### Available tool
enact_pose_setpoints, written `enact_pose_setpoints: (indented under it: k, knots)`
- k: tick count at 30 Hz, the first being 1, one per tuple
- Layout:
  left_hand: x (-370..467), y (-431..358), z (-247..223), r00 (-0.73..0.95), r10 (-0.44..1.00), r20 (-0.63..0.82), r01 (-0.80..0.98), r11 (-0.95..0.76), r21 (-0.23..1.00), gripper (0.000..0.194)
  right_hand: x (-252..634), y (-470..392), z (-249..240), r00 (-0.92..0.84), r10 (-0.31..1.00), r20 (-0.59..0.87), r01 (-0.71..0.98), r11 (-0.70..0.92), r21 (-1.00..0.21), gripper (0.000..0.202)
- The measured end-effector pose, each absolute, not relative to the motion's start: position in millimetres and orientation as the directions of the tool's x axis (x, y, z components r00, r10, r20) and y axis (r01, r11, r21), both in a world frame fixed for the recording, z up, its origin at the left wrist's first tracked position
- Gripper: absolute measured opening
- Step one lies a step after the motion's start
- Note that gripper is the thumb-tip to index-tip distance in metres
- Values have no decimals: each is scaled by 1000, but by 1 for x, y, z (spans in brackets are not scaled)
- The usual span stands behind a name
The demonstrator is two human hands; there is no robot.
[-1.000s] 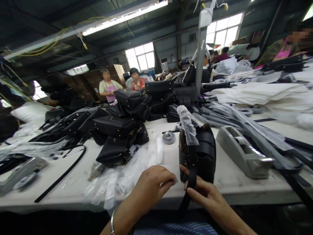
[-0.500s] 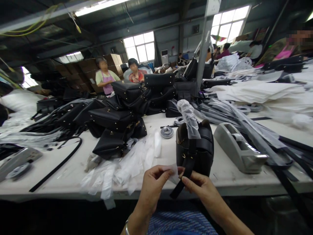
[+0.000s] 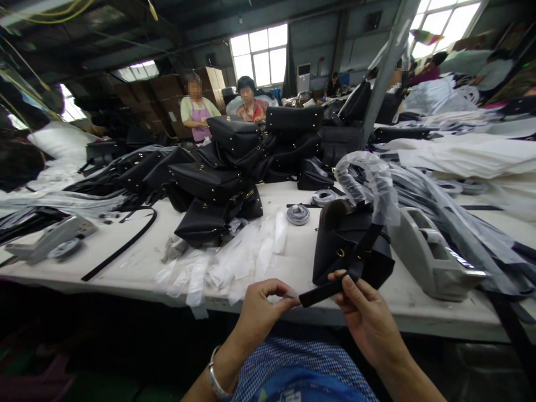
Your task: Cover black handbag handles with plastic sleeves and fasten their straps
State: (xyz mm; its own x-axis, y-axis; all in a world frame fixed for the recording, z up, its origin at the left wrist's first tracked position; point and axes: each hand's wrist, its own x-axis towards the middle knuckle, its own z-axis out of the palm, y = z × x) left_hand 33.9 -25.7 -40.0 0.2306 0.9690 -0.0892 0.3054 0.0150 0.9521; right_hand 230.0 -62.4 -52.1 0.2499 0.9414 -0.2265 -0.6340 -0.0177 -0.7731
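Note:
A black handbag (image 3: 333,237) with gold hardware stands at the table's front edge, turned at an angle. Its handle (image 3: 386,192) arches above it, wrapped in translucent white film. My right hand (image 3: 371,315) grips a black strap (image 3: 320,293) at the bag's front, thumb on top. The strap's free end points left. Beside that end, my left hand (image 3: 262,310) pinches a small piece of thin whitish film (image 3: 292,293). Most of this film is hidden by the fingers, and whether it touches the strap I cannot tell.
A grey tape dispenser (image 3: 435,259) stands right of the bag, another (image 3: 52,240) at far left. Crumpled white film (image 3: 247,257) lies left of the bag, before piled black handbags (image 3: 205,184). A coiled roll (image 3: 298,214) sits behind. Two people stand across the table.
The strap has swung from hanging steeply to nearly level, pointing left. The bag has turned and its wrapped handle now shows as an arch. The film is more bunched in my left hand.

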Motion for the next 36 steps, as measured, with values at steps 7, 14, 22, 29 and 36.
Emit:
enact_pose_setpoints:
  k: [7, 14, 22, 29, 36]
  knots:
    - [33, -30, -43, 268, 954, -132, 258, 61, 964, 8, 224, -58, -53, 310, 932, -187, -579, 29, -815, 27]
    - [34, -29, -41, 287, 943, -167, 173, 120, 977, 12, 226, -60, -58, 311, 939, -145, -488, 27, -873, 24]
    - [43, -27, -37, 322, 926, -196, 185, 142, 972, 21, 235, -63, -72, 266, 955, -129, -188, -80, -979, 33]
    - [86, -18, -38, 361, 922, -138, 16, 142, 990, 32, 245, -66, -62, 252, 967, -23, 6, -26, -1000, 49]
    - [128, -5, -38, 299, 953, 45, -30, -37, 999, 22, 270, -72, -47, 305, 951, 45, 263, -38, -964, 54]
